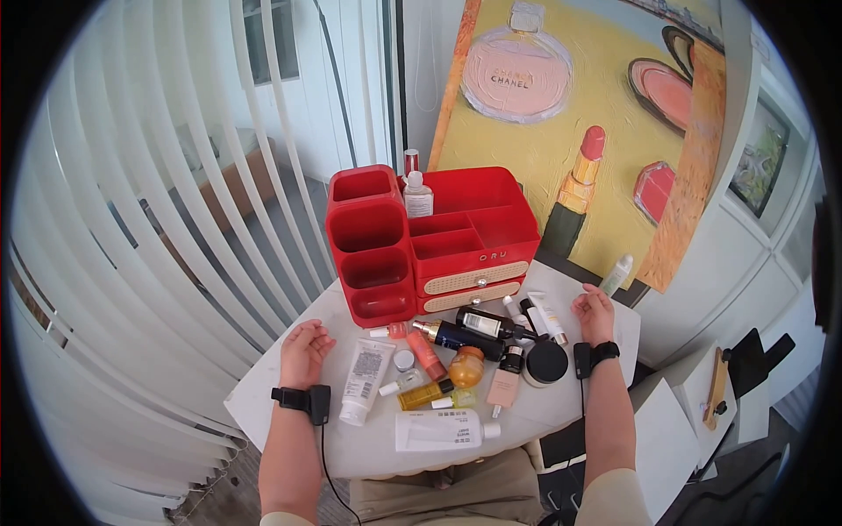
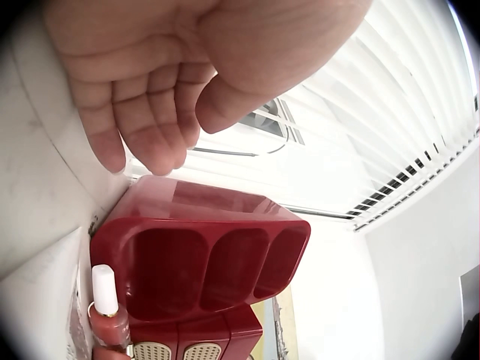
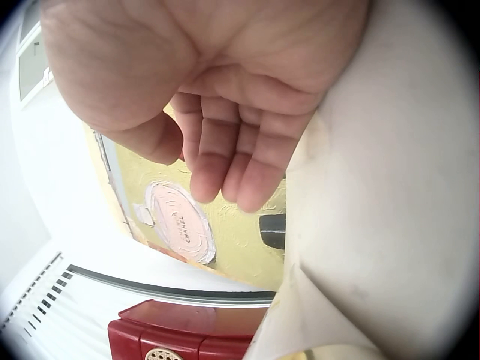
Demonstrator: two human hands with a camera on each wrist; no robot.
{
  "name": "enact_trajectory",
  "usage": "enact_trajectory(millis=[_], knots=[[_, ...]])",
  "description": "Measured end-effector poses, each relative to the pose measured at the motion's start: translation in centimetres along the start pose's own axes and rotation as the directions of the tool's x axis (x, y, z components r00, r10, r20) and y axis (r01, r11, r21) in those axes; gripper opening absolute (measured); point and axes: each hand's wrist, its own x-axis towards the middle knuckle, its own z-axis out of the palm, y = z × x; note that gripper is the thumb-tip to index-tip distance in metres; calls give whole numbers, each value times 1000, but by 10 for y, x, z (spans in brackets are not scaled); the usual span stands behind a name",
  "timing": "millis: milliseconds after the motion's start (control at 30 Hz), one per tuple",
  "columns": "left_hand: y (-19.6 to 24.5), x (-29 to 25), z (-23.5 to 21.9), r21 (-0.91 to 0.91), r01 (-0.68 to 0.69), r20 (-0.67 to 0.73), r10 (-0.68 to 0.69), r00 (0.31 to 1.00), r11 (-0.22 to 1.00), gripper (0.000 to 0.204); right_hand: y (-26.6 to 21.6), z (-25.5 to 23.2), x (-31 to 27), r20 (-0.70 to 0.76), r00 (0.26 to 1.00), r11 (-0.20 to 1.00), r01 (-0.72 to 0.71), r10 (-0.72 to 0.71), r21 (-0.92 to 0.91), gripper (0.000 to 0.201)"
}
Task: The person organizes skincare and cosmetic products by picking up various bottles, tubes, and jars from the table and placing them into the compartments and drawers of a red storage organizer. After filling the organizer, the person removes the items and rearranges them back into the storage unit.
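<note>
My left hand rests at the table's left side, fingers loosely bent and holding nothing. In the left wrist view that hand is beside the red organizer. At the right side is my right hand, palm up with relaxed fingers; the right wrist view shows the hand empty. Between the hands lie a white tube, a flat white tube, an orange jar, a dark-lidded jar, a pink bottle and several other cosmetics. The organizer holds a clear bottle.
A small bottle is just beyond my right hand. Behind the white table leans a painting. Vertical blinds hang on the left, and a white cabinet stands on the right.
</note>
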Motion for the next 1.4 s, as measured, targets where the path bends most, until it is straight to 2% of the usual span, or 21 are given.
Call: enact_trajectory(millis=[467, 533, 600, 633, 700, 733, 800, 867, 933, 1000, 1067, 1100, 1133, 1200, 1233, 1267, 1367, 1400], knots=[[2, -2, -3, 15, -9, 7, 9, 1000, 1000, 17, 2, 1, 0, -1, 1000, 1000, 13, -13, -15, 19], [7, -7, 3, 4, -64, 25, 64, 998, 998, 17, 2, 0, 2, -9, 1000, 1000, 15, -15, -4, 19], [24, -23, 26, 76, -124, 28, 123, 992, 989, 18, 4, -4, 4, 3, 1000, 1000, 6, -6, -21, 19], [34, -30, 38, 207, -188, 93, 172, 981, 960, 19, 7, -7, 5, 8, 1000, 999, 12, -12, -32, 20], [58, -52, 80, 461, -298, 197, 231, 953, 836, 20, 7, -5, 4, 25, 1000, 1000, 7, -7, 3, 20], [69, -59, 102, 485, -298, 204, 225, 953, 822, 20, 7, -5, 4, 26, 1000, 1000, 3, -3, 1, 20], [86, -66, 143, 678, -444, 409, 202, 890, 585, 21, 5, -4, 4, 27, 1000, 1000, -5, 4, 7, 20], [100, -60, 184, 735, -529, 506, 174, 844, 424, 23, 4, -4, 3, 50, 999, 1000, -10, 10, 2, 20], [108, -42, 223, 780, -577, 545, 190, 817, 241, 23, 2, -3, 1, 43, 999, 1000, -16, 17, -9, 20], [113, -19, 258, 826, -559, 536, 208, 818, 69, 26, -1, -1, -1, 35, 999, 1000, -22, 22, -17, 20], [110, 23, 268, 737, -640, 675, 296, 676, -218, 31, -4, 1, -3, 33, 999, 999, -33, 34, -21, 20], [111, 28, 282, 752, -614, 659, 251, 709, -239, 34, -3, 1, -3, 29, 999, 999, -35, 35, -15, 20], [110, 40, 287, 750, -615, 661, 247, 708, -244, 34, -3, 0, -2, 37, 999, 999, -37, 37, -16, 20], [103, 64, 293, 724, -552, 672, 239, 701, -414, 34, -4, 1, -2, 41, 998, 999, -38, 39, -14, 19], [102, 68, 297, 739, -521, 643, 218, 734, -428, 35, -6, 2, -2, 38, 998, 999, -46, 47, -15, 19], [101, 71, 302, 735, -523, 646, 211, 733, -432, 35, -7, 3, -4, 32, 998, 998, -55, 56, -14, 19], [97, 81, 311, 790, -476, 565, 156, 811, -386, 31, -7, 4, -2, 31, 997, 998, -65, 65, -9, 19], [95, 84, 314, 790, -474, 562, 148, 814, -388, 31, -6, 4, 0, 27, 997, 997, -73, 73, -8, 19]])
